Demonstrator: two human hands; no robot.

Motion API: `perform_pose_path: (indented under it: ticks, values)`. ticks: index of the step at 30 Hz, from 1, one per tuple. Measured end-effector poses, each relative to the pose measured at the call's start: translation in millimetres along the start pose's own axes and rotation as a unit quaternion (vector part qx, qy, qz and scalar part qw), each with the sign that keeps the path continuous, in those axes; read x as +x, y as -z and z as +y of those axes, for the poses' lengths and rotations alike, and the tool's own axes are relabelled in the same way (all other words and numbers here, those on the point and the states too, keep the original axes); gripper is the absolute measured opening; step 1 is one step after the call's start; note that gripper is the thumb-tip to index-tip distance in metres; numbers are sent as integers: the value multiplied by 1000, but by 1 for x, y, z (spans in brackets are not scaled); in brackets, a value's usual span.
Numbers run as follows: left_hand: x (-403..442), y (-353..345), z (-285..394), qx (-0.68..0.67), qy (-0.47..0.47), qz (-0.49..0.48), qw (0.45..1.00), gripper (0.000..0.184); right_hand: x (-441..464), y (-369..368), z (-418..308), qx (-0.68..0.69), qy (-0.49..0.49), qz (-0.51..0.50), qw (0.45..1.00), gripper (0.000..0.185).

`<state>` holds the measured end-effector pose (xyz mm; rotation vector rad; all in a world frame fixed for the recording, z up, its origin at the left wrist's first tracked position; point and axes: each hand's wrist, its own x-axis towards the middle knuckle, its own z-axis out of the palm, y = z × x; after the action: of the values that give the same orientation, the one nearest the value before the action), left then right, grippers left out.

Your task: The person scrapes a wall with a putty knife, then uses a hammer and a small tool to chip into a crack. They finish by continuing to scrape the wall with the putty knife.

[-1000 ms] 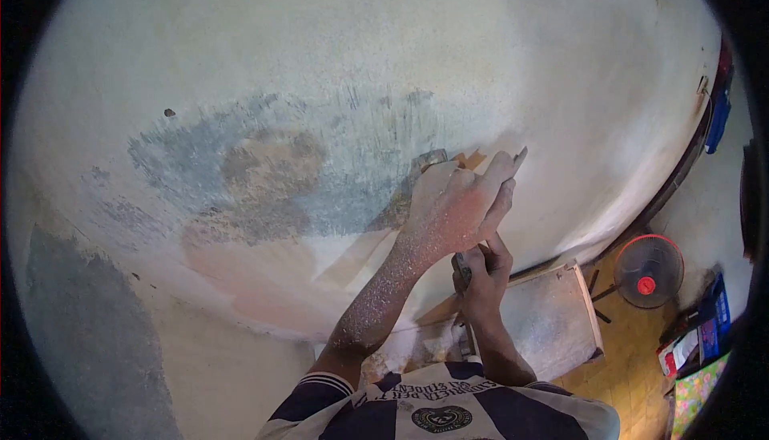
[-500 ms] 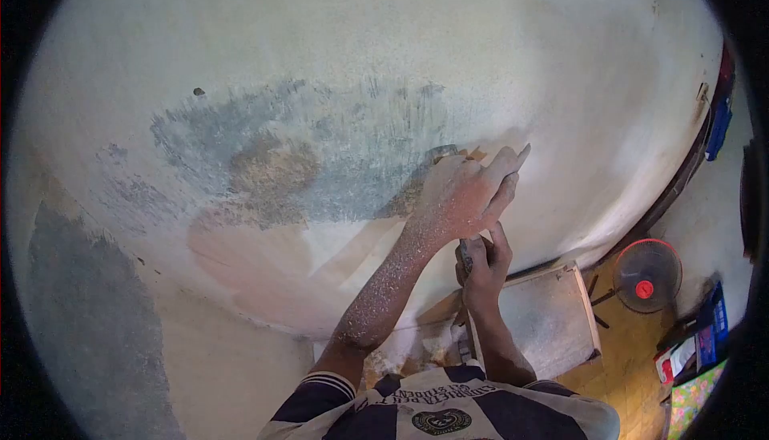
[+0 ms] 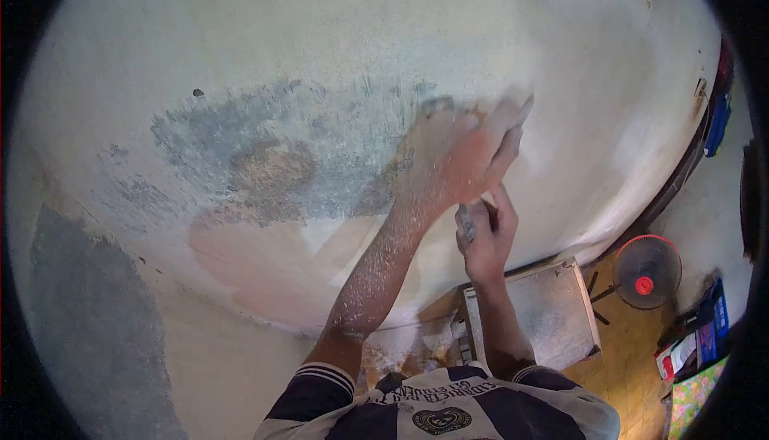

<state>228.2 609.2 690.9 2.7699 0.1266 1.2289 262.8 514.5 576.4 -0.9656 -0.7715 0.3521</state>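
My right hand (image 3: pixel 489 236) is closed around the grey, dusty handle of a scraper (image 3: pixel 467 222). Higher up, my left hand (image 3: pixel 456 147) is bent over the tool's front end against the wall, smeared by motion. One left finger points out to the upper right. The tool's head is mostly hidden under that hand; a dark edge shows at its upper left. Beside the hands, the pale wall (image 3: pixel 384 31) has a rough grey-blue patch (image 3: pixel 264 123) with streaked edges and a brownish spot. White flecks cover my left forearm.
A framed panel or box top (image 3: pixel 545 312) stands below my right forearm, against the wall's foot. A fan (image 3: pixel 646 272) with a red rim is on the yellowish floor (image 3: pixel 625 384) at right. Blue items (image 3: pixel 709 328) and a floral cloth (image 3: pixel 697 396) lie at the far right.
Both hands have moved up along the wall together, the left farther than the right, with the tool between them. My grip on the handle looks the same.
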Motion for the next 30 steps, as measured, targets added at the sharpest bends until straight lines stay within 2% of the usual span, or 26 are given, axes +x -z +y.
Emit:
perform_pose_path:
  ticks: [3, 6, 7, 10, 13, 16, 19, 22, 25, 27, 30]
  values:
    - [-35, -35, -8, 58, -20, 49, 997, 39, -27, 14, 26, 8, -40, 4, 999, 19]
    - [-58, -48, -6, 9, 64, -52, 997, 40, -37, 25, 37, 22, -82, 0, 996, 17]
    - [-56, -50, -8, 8, 52, -36, 998, 40, -37, 27, 38, 25, -92, -1, 995, 17]
    - [-34, -32, -4, 17, 32, -7, 999, 38, -13, 22, 32, -25, 8, -7, 1000, 17]
    - [-2, -7, 1, 38, 35, -18, 999, 33, 12, 11, 11, 37, -14, -33, 999, 29]
    - [10, 1, 2, 37, 30, -6, 999, 33, 15, 4, -1, 38, -23, -30, 999, 33]
    - [-13, -15, -1, 60, 8, 4, 998, 36, -2, 7, 12, 28, -11, -6, 1000, 19]
    - [-39, -38, -5, 54, 12, -18, 998, 40, -30, 28, 40, 57, -102, -30, 993, 35]
    - [-41, -41, -6, 35, 33, -35, 998, 38, -22, 28, 38, 56, -124, -4, 991, 34]
    - [-17, -23, -1, 55, 15, -19, 998, 37, -3, 22, 26, 43, -92, -10, 995, 33]
    - [8, 1, 5, 68, 35, -73, 994, 37, 6, 11, 9, 63, -57, -14, 996, 31]
